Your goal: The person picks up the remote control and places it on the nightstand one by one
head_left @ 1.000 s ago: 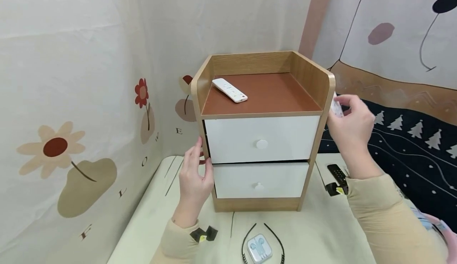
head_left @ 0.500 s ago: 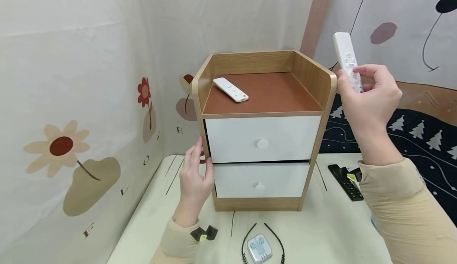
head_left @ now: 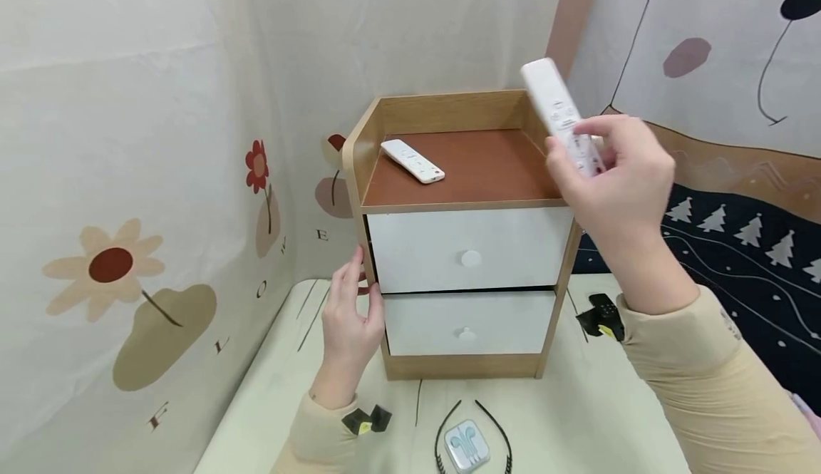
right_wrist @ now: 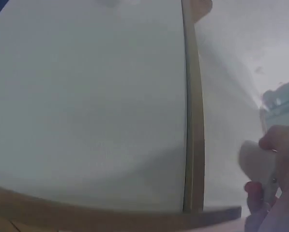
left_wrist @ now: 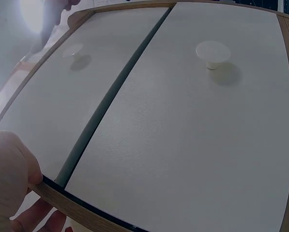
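A small wooden cabinet [head_left: 462, 366] with two white drawers stands on the pale cloth. My left hand [head_left: 349, 328] grips its left side edge; in the left wrist view the thumb [left_wrist: 32, 169] lies on the front of the wooden edge and the fingers on its outer side. My right hand [head_left: 625, 182] holds a white remote control [head_left: 553, 103] by its lower end, over the right side of the cabinet's top. Another white remote control [head_left: 413, 161] lies on the brown top. The upper drawer [head_left: 417, 249] and the lower drawer [head_left: 426, 324] each have a round white knob.
Earphones in a clear case [head_left: 467, 447] lie in front of the cabinet, between two arms of a black band [head_left: 503, 431]. A black remote [head_left: 601, 304] lies to the right, partly hidden by the right wrist. Printed curtains [head_left: 192, 103] enclose the left and back.
My right hand has come up from beside the cabinet's right side with the white remote control, then moved left over the top. The left hand has stayed at the edge.
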The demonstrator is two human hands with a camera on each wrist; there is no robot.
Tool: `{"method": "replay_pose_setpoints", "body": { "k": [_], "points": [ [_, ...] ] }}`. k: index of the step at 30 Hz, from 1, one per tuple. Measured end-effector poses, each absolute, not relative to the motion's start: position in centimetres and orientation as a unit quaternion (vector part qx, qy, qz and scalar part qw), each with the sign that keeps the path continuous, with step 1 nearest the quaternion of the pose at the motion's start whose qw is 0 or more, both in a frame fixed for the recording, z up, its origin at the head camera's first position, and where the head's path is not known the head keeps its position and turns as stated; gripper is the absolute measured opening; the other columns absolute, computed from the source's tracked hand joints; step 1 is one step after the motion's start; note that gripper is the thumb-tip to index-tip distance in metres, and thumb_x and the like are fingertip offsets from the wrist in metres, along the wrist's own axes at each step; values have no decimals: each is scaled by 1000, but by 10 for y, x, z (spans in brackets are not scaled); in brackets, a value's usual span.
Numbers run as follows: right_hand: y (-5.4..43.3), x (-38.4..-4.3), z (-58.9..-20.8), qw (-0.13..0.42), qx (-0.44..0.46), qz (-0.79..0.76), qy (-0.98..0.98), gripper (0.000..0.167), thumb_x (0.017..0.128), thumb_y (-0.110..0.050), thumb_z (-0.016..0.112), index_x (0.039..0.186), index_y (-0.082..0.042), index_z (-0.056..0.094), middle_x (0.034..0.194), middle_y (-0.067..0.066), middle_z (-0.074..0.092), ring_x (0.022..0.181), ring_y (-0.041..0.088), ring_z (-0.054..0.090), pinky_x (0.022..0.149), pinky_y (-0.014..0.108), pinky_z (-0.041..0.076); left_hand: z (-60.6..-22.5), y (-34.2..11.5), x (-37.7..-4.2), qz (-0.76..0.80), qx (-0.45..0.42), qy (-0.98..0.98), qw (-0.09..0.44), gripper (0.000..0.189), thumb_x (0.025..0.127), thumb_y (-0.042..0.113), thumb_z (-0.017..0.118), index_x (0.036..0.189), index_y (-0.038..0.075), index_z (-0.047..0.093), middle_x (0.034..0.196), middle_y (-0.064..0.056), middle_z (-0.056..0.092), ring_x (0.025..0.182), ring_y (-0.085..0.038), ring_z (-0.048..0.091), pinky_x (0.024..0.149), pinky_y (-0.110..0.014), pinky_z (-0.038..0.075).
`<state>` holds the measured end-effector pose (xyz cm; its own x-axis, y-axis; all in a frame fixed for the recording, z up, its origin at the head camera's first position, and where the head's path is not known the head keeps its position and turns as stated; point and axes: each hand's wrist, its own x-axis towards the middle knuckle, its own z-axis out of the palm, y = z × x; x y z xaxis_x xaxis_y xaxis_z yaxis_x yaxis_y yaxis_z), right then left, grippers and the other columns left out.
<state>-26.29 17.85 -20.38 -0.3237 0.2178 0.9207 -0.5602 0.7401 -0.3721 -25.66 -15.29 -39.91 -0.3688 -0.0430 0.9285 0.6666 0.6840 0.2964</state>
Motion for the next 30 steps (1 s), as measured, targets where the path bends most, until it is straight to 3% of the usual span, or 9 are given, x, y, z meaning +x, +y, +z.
{"method": "replay_pose_setpoints", "body": {
  "k": [5,8,17,25,30],
  "points": [
    [161,-265,-208,526,139,258,-798,38,95,-39,75,112,-5,78,109,18,79,85,33,69,65,42,51,-400,-154,-258,-342,-205,-755,520,72,93,-12,67,162,1,51,126,-23,68,99,-34,74,71,-48,68],
    [154,-266,-212,509,147,222,-819,36,96,-39,73,111,-6,76,108,19,79,84,40,71,62,57,53,-402,-154,-260,-344,-205,-756,518,72,93,-12,67,162,2,51,126,-23,68,99,-34,75,72,-47,69],
    [143,-270,-210,415,144,221,-871,28,97,-31,74,111,-7,75,107,18,76,88,37,68,71,52,53,-405,-153,-260,-342,-201,-764,508,71,95,-9,68,163,2,50,126,-23,68,101,-33,74,74,-48,68],
    [134,-276,-197,315,111,228,-914,32,98,-38,71,111,-9,71,113,17,77,94,37,67,77,54,53,-404,-152,-259,-339,-205,-762,512,72,94,-10,67,162,1,50,126,-24,68,101,-34,74,74,-49,68],
    [128,-280,-192,286,102,230,-925,33,98,-40,72,107,-9,66,114,17,78,96,39,68,81,53,55,-401,-151,-257,-339,-208,-756,519,71,93,-12,67,161,0,51,125,-23,68,98,-34,73,72,-50,68]
  ]
}}
